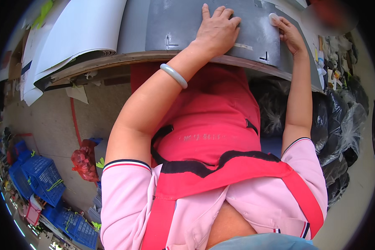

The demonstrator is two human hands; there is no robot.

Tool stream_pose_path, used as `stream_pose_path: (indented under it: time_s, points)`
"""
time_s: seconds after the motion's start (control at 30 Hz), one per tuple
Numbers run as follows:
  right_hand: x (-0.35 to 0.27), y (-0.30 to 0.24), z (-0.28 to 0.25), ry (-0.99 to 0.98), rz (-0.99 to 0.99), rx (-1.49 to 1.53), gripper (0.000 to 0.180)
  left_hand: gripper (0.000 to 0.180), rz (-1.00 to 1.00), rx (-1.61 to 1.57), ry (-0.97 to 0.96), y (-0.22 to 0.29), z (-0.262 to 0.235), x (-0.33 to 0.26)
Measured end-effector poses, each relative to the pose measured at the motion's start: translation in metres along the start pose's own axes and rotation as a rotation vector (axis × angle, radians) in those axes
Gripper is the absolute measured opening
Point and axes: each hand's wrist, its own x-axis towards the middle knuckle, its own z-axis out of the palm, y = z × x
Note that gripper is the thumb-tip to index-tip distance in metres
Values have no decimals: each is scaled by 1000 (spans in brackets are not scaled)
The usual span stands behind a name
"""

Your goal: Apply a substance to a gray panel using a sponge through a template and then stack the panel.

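A dark grey board (pixel 175 25) with white L-shaped corner marks and a whitish smear lies on the worktable. My left hand (pixel 218 31) rests palm down on it, fingers spread; a pale bangle (pixel 173 76) circles that forearm. At the board's right edge my right hand (pixel 291 36) pinches a small white rounded piece (pixel 273 18) between thumb and fingers. That piece touches or hovers just over the board; I cannot tell which. A short pale strip (pixel 243 46) sits on the board to the right of my left hand.
A large white sheet (pixel 81 33), curled at its near edge, covers the table's left side. Dark plastic bags (pixel 321 125) crowd the right. Blue crates (pixel 41 173) and a red bag (pixel 86 160) stand on the floor at left. A blurred red shape shows at the upper right.
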Motion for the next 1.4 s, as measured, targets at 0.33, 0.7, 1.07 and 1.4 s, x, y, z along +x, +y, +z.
stream_pose_path:
  time_s: [0.33,0.7,1.07,1.4]
  points:
    - [10,17,33,-55,-234,508,17,24,219,-338,-176,21,-77,-35]
    - [7,20,37,-40,-262,389,14,16,72,-363,-415,-9,-96,-28]
    - [2,0,0,30,-486,722,28,28,335,-206,-386,84,-5,17]
    - [-90,9,28,185,-434,677,29,28,137,-669,93,54,33,49]
